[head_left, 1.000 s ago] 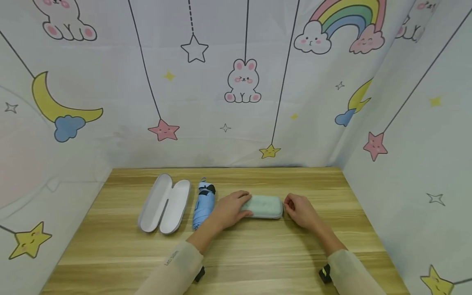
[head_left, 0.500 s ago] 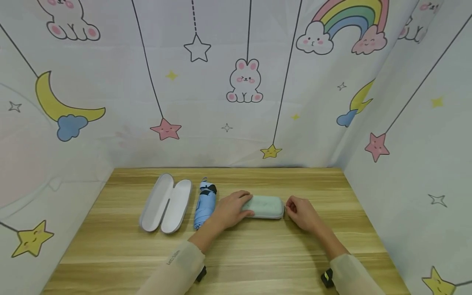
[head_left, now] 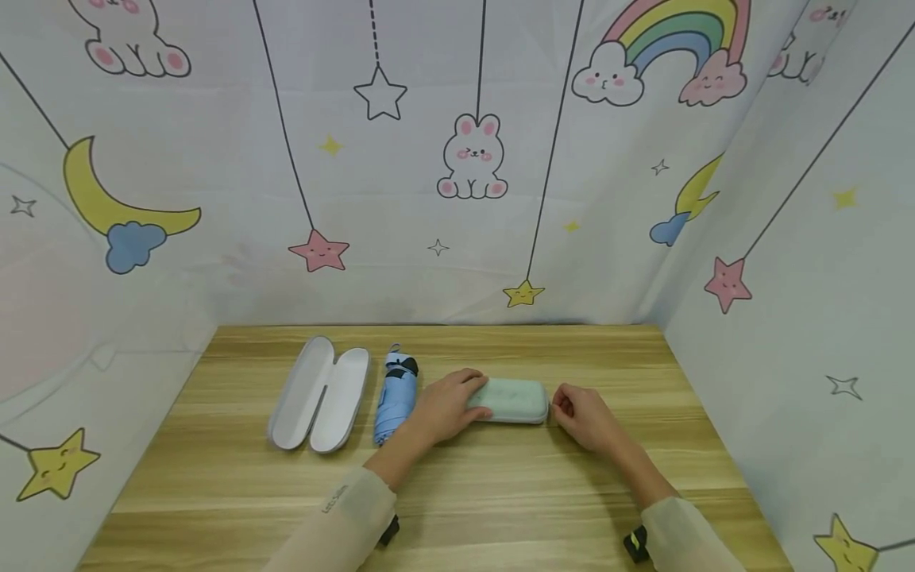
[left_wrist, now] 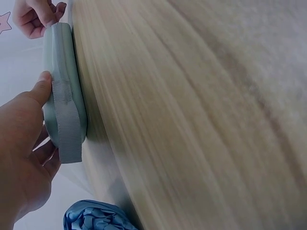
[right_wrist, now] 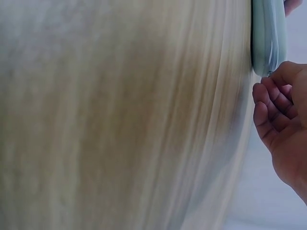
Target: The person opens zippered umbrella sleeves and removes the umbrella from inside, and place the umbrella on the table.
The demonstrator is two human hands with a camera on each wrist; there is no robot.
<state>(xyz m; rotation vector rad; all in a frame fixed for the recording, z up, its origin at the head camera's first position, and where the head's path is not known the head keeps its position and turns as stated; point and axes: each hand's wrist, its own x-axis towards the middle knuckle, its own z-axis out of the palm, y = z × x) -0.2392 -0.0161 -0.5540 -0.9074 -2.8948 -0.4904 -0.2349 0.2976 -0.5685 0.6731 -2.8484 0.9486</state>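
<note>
A pale green zippered case lies lengthwise across the table. My left hand grips its left end, thumb on the near side and fingers on the far side. In the left wrist view a ribbed grey strap hangs at that end, beside the zipper line. At the right end, my right hand pinches a zipper pull between thumb and index finger, the other fingers curled. The pull is mostly hidden by the fingertips. Seen from the right wrist, the zipper runs along the case's side, and the case looks closed.
Left of my left hand lies a folded light blue umbrella with a black-trimmed end. Farther left, a white glasses case lies spread open. A wood-grain table bears everything, with a cartoon-printed curtain behind and beside it.
Almost nothing differs. My right hand sits very slightly lower at the case's right end than a second ago; the left hand and the case stay put.
</note>
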